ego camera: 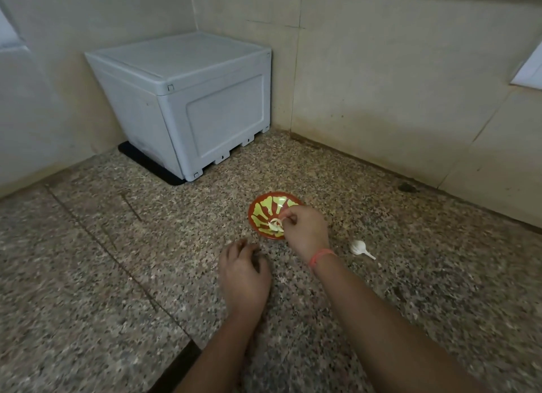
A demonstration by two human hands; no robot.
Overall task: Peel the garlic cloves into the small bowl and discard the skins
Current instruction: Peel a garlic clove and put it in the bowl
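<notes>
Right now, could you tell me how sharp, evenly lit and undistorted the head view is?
Head view: soft, even light, no glare; wide-angle distortion tilts the grey box; the left hand is slightly blurred; the right hand over the small bowl and the garlic bulb look sharper.

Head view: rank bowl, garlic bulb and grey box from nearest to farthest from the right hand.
1. Bowl: directly under the right hand, which pinches a garlic piece over it.
2. Garlic bulb: on the floor, just right of that hand.
3. Grey box: far back-left, in the corner.
</notes>
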